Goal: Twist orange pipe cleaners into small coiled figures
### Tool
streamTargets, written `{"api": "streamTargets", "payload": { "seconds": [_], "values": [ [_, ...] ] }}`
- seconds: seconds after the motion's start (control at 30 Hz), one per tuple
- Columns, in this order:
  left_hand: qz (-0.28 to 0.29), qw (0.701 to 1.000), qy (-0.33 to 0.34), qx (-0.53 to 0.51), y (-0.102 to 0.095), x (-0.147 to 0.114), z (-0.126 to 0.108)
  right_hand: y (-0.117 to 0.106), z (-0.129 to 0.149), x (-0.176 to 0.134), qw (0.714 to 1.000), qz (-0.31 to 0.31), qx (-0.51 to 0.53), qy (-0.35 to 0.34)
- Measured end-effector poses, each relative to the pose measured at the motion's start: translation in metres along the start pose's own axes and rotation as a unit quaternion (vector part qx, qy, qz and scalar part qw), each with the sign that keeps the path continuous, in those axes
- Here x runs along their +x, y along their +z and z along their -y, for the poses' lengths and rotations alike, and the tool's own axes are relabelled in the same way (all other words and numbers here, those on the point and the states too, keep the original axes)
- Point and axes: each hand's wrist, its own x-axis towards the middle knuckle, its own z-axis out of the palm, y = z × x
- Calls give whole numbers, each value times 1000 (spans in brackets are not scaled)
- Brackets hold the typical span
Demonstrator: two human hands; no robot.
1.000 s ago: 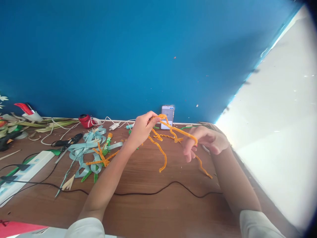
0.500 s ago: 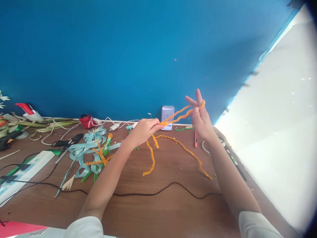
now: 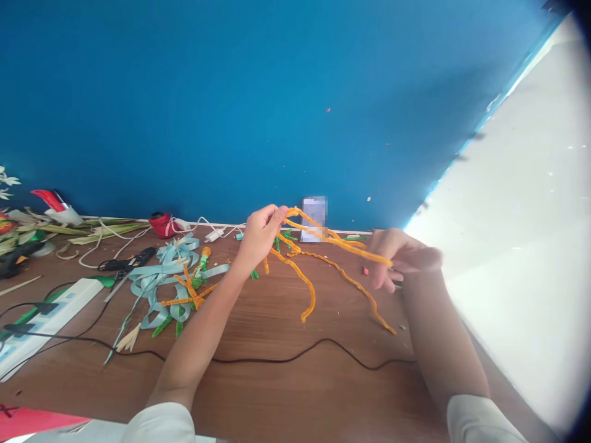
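Between the thumb and fingers of my left hand [image 3: 261, 237], closed in a pinch, is a bundle of fuzzy orange pipe cleaners [image 3: 323, 235]. Some strands stretch right as a long loop, while others hang below the fist and curl toward the table. My right hand [image 3: 401, 255] is blurred at the loop's far end, its fingers loosely apart. The loop's tip lies across the front of those fingers and does not look gripped. A separate twisted orange pipe cleaner [image 3: 344, 274] rests on the table beneath.
Light-blue ribbon [image 3: 161, 271], a green and orange pipe-cleaner figure [image 3: 196, 289] and a glue gun [image 3: 127, 261] lie at left, near a white power strip [image 3: 53, 320]. A phone [image 3: 313, 221] leans on the blue wall. A black cable [image 3: 295, 357] crosses the table.
My right hand has slipped its fingers out of the orange loop and dropped down to the right. My left hand has shifted slightly left and up, still pinching the strands.
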Motion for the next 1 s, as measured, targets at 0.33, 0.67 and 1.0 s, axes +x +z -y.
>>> {"api": "streamTargets", "payload": {
  "seconds": [0.33, 0.67, 1.0],
  "values": [
    [264, 961, 13, 87, -3, -10, -17, 13, 22, 10, 912, -402, -85, -18],
    [198, 975, 47, 93, -20, -7, -20, -4, -10, 33, 895, -397, -153, 134],
    [-22, 998, -41, -42, -12, -2, -2, 14, 18, 27, 947, -99, -107, 287]
  ]
}}
